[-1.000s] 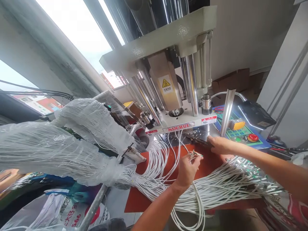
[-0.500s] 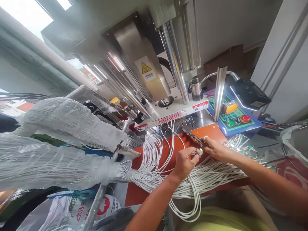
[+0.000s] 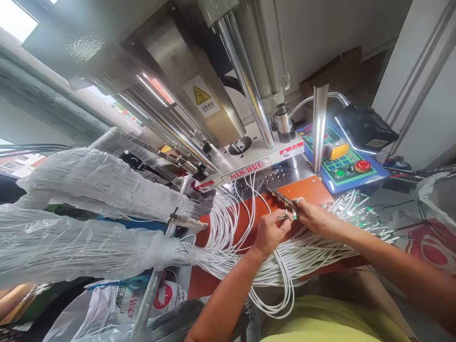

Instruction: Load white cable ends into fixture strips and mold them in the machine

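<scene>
My left hand [image 3: 270,233] is closed in a pinch on a small metal-shelled cable connector [image 3: 284,216] with a green-and-white tip. A few white cables hang in a loop below that hand. To its right, my right hand [image 3: 315,218] grips the near end of a long dark metal bar [image 3: 283,197] with small brassy pieces along it. The bar's far end reaches toward the drilled metal plate of the press [image 3: 249,171]. Both hands are over the orange work surface [image 3: 302,190], almost touching each other. A thick bundle of white cables [image 3: 306,256] lies beneath them.
Green-tipped cable ends [image 3: 356,213] spread at the right. Beyond them sits a blue control box [image 3: 351,166] with a red button, beside an upright metal profile [image 3: 319,128] and a lamp [image 3: 368,126]. Plastic-wrapped cable bundles [image 3: 81,242] rest on a rack [image 3: 151,285] at the left.
The view has shifted slightly. My left hand has brought the connector a little closer to the bar, turning it somewhat. My right hand still holds the bar in much the same place.
</scene>
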Demonstrator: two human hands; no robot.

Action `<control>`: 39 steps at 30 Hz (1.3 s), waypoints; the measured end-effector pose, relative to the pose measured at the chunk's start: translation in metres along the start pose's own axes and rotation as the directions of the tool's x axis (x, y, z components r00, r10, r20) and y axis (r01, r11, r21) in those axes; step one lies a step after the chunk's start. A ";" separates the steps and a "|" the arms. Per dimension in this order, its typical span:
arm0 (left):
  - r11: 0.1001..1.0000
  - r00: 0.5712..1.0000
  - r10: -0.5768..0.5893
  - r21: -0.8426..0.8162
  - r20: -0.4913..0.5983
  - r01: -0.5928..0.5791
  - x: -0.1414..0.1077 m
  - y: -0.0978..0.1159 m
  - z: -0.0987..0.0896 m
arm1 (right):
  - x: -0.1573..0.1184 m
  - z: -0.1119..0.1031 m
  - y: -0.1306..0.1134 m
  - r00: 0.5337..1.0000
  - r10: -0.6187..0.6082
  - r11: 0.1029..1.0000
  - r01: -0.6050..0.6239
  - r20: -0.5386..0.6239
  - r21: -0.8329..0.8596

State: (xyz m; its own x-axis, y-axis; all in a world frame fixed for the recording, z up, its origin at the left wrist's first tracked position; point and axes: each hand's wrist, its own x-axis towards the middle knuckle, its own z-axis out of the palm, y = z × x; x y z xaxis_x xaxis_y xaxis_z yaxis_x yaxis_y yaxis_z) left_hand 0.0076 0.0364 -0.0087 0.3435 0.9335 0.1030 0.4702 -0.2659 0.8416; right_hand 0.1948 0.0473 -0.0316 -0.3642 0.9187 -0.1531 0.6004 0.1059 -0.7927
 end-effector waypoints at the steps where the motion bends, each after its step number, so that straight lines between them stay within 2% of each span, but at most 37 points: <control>1: 1.000 1.000 -0.001 -0.003 -0.004 0.001 0.000 0.000 0.000 | -0.001 -0.002 -0.002 0.999 0.037 0.999 -0.037 0.010 0.010; 4: 1.000 1.000 -0.001 -0.020 -0.008 0.001 0.000 0.000 0.000 | -0.003 -0.008 -0.008 0.996 0.078 0.997 -0.078 0.036 0.014; 8: 1.000 1.000 0.006 -0.012 -0.011 -0.006 0.001 0.000 0.000 | -0.005 -0.013 -0.012 0.995 0.020 0.997 -0.028 0.101 0.076; 13: 1.000 1.000 -0.008 -0.012 -0.013 0.008 0.001 -0.002 -0.001 | -0.004 -0.007 -0.008 0.999 -0.006 0.999 0.004 0.039 0.050; 20: 0.983 0.994 -0.104 -0.147 0.046 0.109 0.002 -0.003 -0.003 | -0.001 0.001 -0.002 0.995 -0.097 0.995 0.097 0.007 0.033; 27: 0.984 0.997 -0.065 -0.163 0.030 0.069 0.003 -0.004 -0.004 | 0.000 0.003 0.002 0.996 -0.088 0.992 0.089 -0.015 0.090; 30: 0.979 0.994 -0.113 -0.169 -0.003 0.111 0.004 -0.005 -0.006 | 0.002 0.004 0.006 0.996 -0.088 0.991 0.088 -0.014 0.104; 34: 0.978 0.979 -0.164 -0.149 -0.122 0.146 0.007 -0.008 -0.008 | 0.001 0.005 0.006 0.996 -0.081 0.993 0.083 -0.021 0.086; 39: 0.899 0.949 -0.299 -0.364 -0.102 0.244 0.010 -0.014 -0.009 | -0.004 0.003 -0.002 0.998 -0.058 0.998 0.059 -0.018 0.032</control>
State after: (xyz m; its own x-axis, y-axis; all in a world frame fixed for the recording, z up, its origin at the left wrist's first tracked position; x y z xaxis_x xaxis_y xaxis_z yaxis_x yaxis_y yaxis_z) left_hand -0.0027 0.0519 -0.0145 0.1025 0.9897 -0.0995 0.2107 0.0761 0.9746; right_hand 0.1929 0.0425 -0.0308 -0.3857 0.9176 -0.0965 0.5547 0.1471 -0.8189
